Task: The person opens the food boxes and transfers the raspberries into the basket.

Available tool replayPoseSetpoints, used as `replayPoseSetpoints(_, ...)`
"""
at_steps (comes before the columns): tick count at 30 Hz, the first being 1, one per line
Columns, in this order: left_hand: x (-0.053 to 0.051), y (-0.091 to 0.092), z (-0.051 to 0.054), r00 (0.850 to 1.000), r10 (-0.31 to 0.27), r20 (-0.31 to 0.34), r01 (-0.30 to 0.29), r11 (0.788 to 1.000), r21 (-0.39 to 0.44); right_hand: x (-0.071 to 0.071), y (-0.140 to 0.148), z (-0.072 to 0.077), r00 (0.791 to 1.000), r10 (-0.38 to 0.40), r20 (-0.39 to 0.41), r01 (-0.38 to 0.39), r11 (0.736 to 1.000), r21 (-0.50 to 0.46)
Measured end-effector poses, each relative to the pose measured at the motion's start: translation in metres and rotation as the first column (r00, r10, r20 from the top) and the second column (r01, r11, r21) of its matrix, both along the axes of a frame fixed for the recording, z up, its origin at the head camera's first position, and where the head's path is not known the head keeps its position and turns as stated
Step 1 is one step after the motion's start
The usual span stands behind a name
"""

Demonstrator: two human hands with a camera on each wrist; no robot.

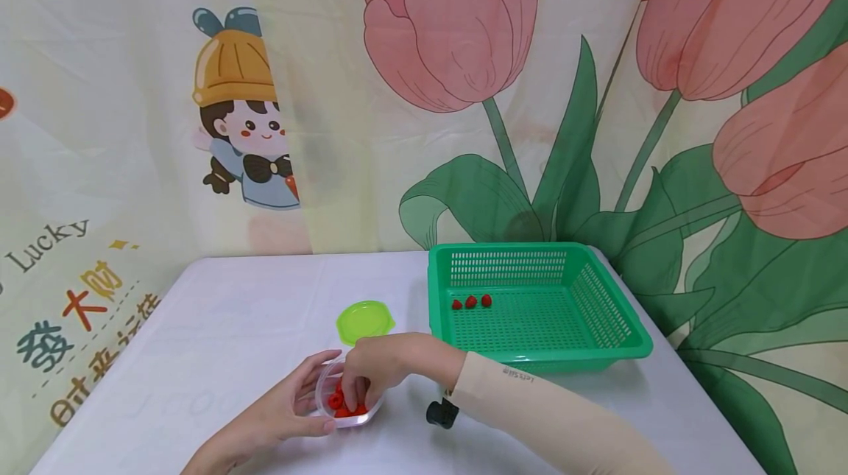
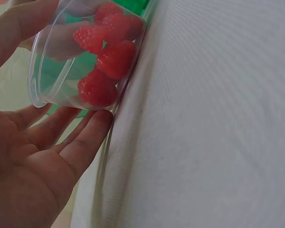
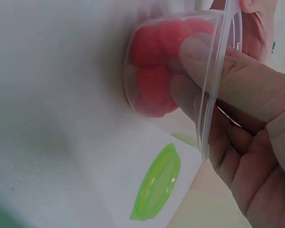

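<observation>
A clear plastic tub (image 1: 363,420) holds several red raspberries (image 2: 115,61). My left hand (image 1: 301,400) holds it from the left side, the thumb toward the near side and the fingers around the wall. From the other side my right hand (image 1: 379,366) reaches into the tub. Its thumb and fingers touch the raspberries in the right wrist view. Whether they pinch one cannot be made out through the cloudy wall. Just behind the tub lies a lime-green lid (image 1: 365,320) on the white cloth.
A green slotted basket (image 1: 539,354) stands at the back right of the white-covered table (image 1: 265,298). Three small red berries (image 1: 471,302) lie in a row at its left side. Behind the table hangs a printed curtain (image 1: 338,129).
</observation>
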State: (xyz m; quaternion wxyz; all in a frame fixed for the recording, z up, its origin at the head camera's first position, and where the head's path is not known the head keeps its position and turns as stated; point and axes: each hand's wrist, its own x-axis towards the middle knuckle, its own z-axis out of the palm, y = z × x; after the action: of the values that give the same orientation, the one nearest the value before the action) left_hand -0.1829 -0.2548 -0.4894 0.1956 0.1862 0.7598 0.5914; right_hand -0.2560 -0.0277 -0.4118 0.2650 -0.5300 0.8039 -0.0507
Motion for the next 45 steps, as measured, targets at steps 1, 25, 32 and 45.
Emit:
replayPoseSetpoints(1, 0.0, 0.0, 0.0, 1.0, 0.0, 0.0, 0.0, 1.0, 0.002, 0.0, 0.0, 0.0, 1.0, -0.002, -0.004, 0.002, 1.0, 0.002)
replayPoseSetpoints(25, -0.001, -0.001, -0.002, 0.999, -0.03, 0.015, 0.03, 0.999, 0.037, 0.0, 0.006, 0.001, 1.0, 0.019, -0.019, -0.019, 0.999, -0.041)
replayPoseSetpoints(32, -0.001, -0.001, -0.003, 0.999, -0.036, 0.01, 0.035, 0.999, 0.041, -0.001, 0.017, 0.008, 0.998, 0.009, -0.063, -0.015, 0.994, -0.104)
replayPoseSetpoints(45, 0.0, -0.001, -0.001, 1.0, -0.018, 0.01, 0.018, 0.999, 0.027, -0.025, 0.074, 0.065, 0.993, -0.116, -0.021, 0.105, 0.951, -0.292)
